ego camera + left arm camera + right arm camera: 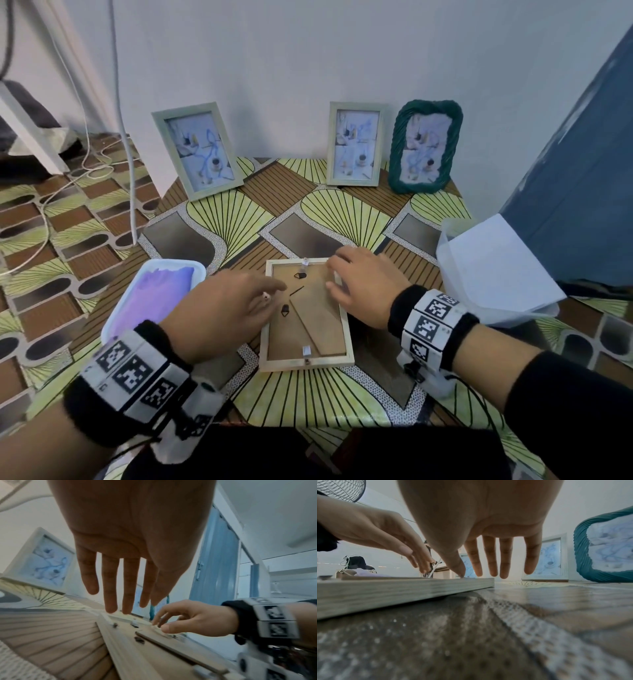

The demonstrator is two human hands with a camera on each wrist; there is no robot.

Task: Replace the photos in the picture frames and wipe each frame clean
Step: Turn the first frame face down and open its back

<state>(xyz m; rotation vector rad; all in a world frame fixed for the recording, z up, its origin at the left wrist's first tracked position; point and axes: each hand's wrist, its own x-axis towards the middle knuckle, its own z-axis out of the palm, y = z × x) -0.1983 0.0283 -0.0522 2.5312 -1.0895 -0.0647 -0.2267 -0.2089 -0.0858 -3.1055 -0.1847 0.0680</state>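
The wooden frame (306,313) lies face down at the table's (342,394) six o'clock, backing board up; the left hand (226,305) hovers over its nine o'clock edge, fingers straight and spread, holding nothing; the right hand (359,284), loosely curved and empty, presses the two o'clock edge; turn each retaining tab aside before lifting the backing, probably steadying the frame flat.

1. soft, cool, even light is filling the room, casting only faint shadows.
2. wide-angle lenses are bending straight lines near the edges.
3. the left hand (222,305) is smearing slightly with motion.
4. the patterned table (471,642) is blurring close to the right wrist camera.
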